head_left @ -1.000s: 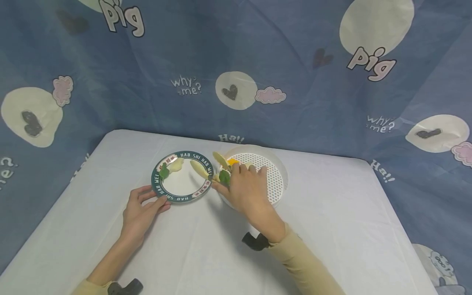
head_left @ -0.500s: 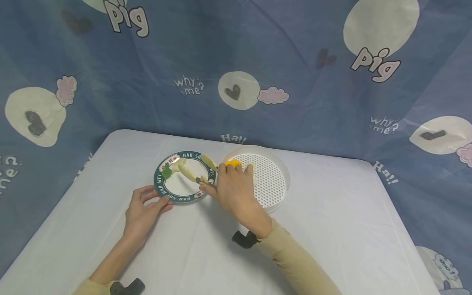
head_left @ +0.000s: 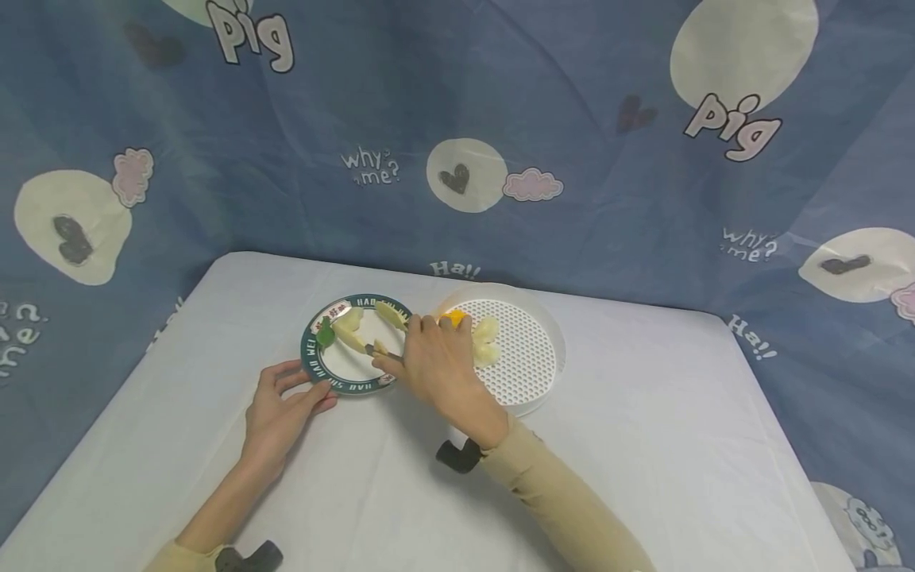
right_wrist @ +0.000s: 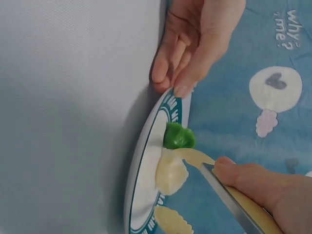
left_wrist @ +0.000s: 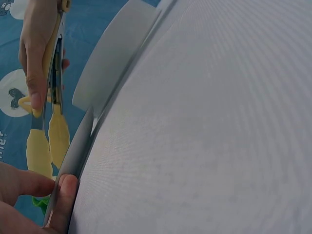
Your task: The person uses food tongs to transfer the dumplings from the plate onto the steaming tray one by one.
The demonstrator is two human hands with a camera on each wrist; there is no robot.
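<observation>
While the left hand pinches the plate by its rim, the right hand holds spread tongs over it.
In the head view, the tongs have swung over from the white perforated tray, leaving pale pieces in plain sight; work, I judge, now turns to the pale lump on the plate. In the left wrist view, left thumb and fingers clasp the plate's edge; the right hand grips the tongs. In the right wrist view, tong tips stand about the lump, beside a green piece; whether they touch it I cannot tell.
</observation>
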